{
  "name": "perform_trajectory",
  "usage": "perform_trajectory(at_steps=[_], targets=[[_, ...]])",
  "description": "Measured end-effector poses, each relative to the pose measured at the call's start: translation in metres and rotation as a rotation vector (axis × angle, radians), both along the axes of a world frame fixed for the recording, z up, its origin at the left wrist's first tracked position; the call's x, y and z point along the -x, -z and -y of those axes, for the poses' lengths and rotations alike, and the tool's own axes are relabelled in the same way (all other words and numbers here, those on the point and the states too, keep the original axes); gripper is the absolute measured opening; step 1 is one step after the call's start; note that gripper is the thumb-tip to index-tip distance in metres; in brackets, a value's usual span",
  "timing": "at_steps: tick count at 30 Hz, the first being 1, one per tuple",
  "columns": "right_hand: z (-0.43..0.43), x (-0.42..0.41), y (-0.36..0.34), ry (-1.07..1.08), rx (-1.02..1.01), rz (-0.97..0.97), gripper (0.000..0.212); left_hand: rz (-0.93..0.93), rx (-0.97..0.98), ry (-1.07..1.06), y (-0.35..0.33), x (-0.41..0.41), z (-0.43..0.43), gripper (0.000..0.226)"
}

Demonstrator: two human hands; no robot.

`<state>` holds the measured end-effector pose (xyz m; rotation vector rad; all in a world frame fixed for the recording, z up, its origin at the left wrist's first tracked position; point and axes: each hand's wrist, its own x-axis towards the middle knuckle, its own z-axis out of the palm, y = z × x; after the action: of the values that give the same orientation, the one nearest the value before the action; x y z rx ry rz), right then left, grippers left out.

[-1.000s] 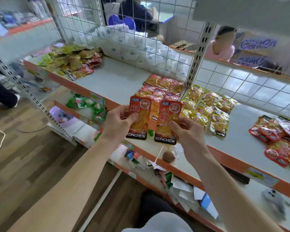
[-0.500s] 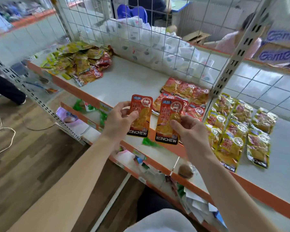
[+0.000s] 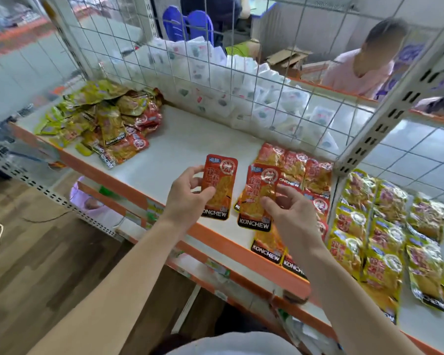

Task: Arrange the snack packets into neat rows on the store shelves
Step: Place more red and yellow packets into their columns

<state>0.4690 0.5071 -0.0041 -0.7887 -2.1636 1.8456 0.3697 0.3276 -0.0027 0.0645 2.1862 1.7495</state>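
While the left hand (image 3: 187,198) pinches one red packet (image 3: 219,185) and the right hand (image 3: 290,216) pinches a second red packet (image 3: 259,196) above the shelf (image 3: 185,149), both look light, floppy and slick. They are best held by their flat side edges.

loose packet heap (image 3: 105,124) far left on shelf (image 3: 190,139), packet rows (image 3: 300,170) right

Shelved packets (image 3: 315,175) partly behind right hand (image 3: 292,216)

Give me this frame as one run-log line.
left hand: holds left red packet | right hand: holds right red packet | both: above shelf, unplaced | red rows: right end | mixed pile: left end, unsorted
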Motion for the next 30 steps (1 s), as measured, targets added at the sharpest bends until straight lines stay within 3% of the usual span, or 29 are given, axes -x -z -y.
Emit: perform_trajectory(at_steps=[6, 10, 17, 24, 27, 30], targets=[[0.005, 0.024, 0.002, 0.047, -0.038, 0.036, 0.053, -0.04, 0.024, 0.01, 0.011, 0.03, 0.001, 0.04], [0.009, 0.044, 0.006, 0.086, -0.099, 0.077, 0.059, -0.143, 0.084, 0.098, 0.024, 0.064, -0.001, 0.053], [0.026, 0.109, 0.011, 0.169, -0.378, 0.125, 0.069, -0.401, 0.354, 0.322, 0.051, 0.143, -0.01, 0.055], [0.034, 0.153, 0.022, 0.242, -0.673, 0.304, 0.052, -0.578, 0.576, 0.438, 0.073, 0.194, -0.006, 0.034], [0.035, 0.157, 0.033, 0.229, -0.78, 0.411, 0.033, -0.673, 0.668, 0.489, 0.074, 0.2, 0.0, 0.033], [0.042, 0.151, 0.037, 0.23, -0.933, 0.444, 0.034, -0.764, 0.606, 0.6, 0.077, 0.198, 0.006, 0.045]])
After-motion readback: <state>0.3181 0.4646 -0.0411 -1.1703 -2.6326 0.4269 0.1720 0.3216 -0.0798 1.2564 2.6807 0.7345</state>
